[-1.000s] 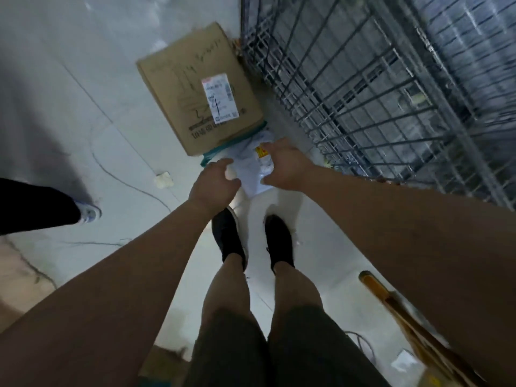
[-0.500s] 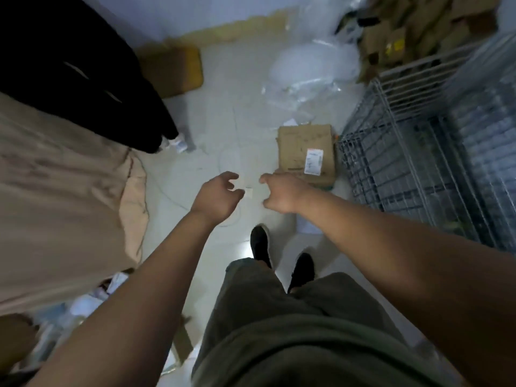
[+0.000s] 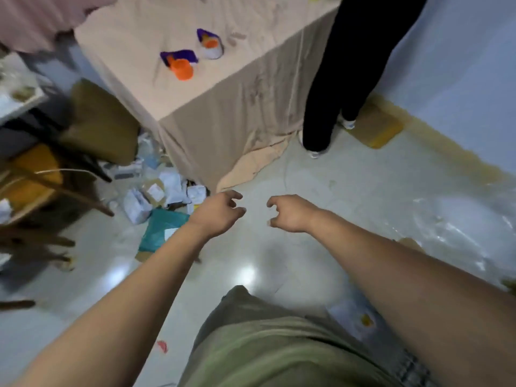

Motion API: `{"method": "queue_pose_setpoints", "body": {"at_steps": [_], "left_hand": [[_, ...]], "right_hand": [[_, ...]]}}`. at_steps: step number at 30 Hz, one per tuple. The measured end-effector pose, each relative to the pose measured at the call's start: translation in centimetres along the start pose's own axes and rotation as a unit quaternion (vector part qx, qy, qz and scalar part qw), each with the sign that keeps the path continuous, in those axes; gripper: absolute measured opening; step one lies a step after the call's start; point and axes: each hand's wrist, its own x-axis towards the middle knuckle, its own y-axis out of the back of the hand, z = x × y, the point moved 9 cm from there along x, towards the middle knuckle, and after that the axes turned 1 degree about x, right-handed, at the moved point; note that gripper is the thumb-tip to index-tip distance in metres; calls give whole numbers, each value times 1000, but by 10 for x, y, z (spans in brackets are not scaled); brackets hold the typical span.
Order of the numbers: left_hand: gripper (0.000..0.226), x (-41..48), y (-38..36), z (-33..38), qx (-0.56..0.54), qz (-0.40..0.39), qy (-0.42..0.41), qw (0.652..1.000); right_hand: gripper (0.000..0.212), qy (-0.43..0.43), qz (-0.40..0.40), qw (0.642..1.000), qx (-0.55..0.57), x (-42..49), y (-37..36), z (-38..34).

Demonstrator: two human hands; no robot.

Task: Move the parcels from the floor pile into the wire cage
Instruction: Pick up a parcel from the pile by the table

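Both grips were held out over the floor [image 3: 349,196] at the centre of the frame, empty. The left grip [image 3: 220,212] and the right grip [image 3: 290,213] each had their fingers loosely curled and apart, clamped on nothing.

The pile [image 3: 156,195] was seen at centre left, at the foot of the draped bench [image 3: 223,129]. It lay to the left of the left grip and a little above it, so the left grip was judged the nearer; the right would have to be carried across. The closest piece was a teal bag [image 3: 160,229], flat and slick, just beside the left wrist and partly hidden by that forearm. Its long axis ran from lower left to upper right. Beyond it a white parcel [image 3: 136,209] looked soft and puffed, and small cartons and crumpled white mailers were heaped together, too blurred to be told apart. One more pale parcel [image 3: 353,317] with a yellow mark lay at lower right, between the thigh and the right forearm.

The cage was not in view, so its direction could not be told.

On the bench's peach cloth, two orange-and-purple tape dispensers [image 3: 181,67] were noted, with a second person's dark trouser leg [image 3: 329,93] alongside.
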Motion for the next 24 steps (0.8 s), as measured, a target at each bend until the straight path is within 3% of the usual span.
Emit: {"method": "queue_pose_setpoints", "body": {"at_steps": [4, 9, 13, 16, 20, 24], "left_hand": [[47, -11, 65, -99, -15, 48, 81, 995], [51, -29, 96, -208, -33, 63, 168, 983], [57, -50, 89, -281, -80, 67, 236, 966], [62, -61, 81, -320, -118, 84, 270, 952], [70, -66, 64, -364, -183, 116, 328, 920], [82, -53, 49, -403, -259, 153, 361, 883]], "right_hand": [[60, 64, -34, 996, -53, 55, -8, -108], [52, 119, -91, 982, -114, 105, -51, -209], [57, 130, -141, 971, -143, 136, -92, -248], [74, 152, -171, 958, -173, 156, -116, -267], [92, 160, -204, 943, -208, 197, -136, -287], [95, 184, -207, 928, -249, 255, -147, -309]]}}
